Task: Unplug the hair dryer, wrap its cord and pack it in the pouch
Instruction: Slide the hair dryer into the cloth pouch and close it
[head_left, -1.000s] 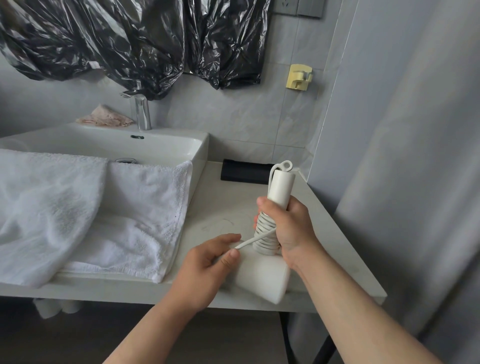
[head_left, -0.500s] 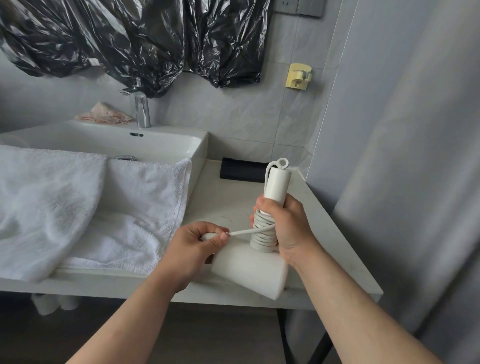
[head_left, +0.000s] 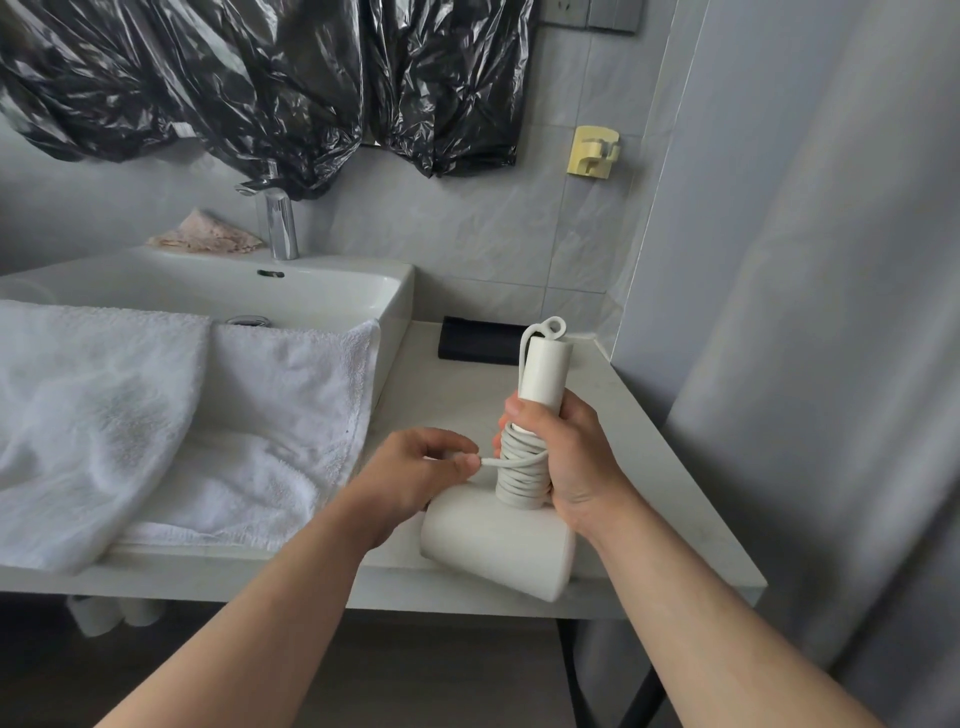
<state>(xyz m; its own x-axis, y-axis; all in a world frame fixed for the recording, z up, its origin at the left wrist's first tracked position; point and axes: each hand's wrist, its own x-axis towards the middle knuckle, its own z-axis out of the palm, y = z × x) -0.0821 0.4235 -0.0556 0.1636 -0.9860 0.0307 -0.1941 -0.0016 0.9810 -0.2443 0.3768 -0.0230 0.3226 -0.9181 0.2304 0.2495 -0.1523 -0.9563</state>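
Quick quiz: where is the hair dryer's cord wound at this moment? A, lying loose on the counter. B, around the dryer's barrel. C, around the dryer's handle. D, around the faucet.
C: the cord sits in tight coils round the handle of the hair dryer, which the right hand grips, while the left hand pinches the cord's free end.

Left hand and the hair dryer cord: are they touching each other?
Touching. The head view shows the left hand pinching the cord between its fingers.
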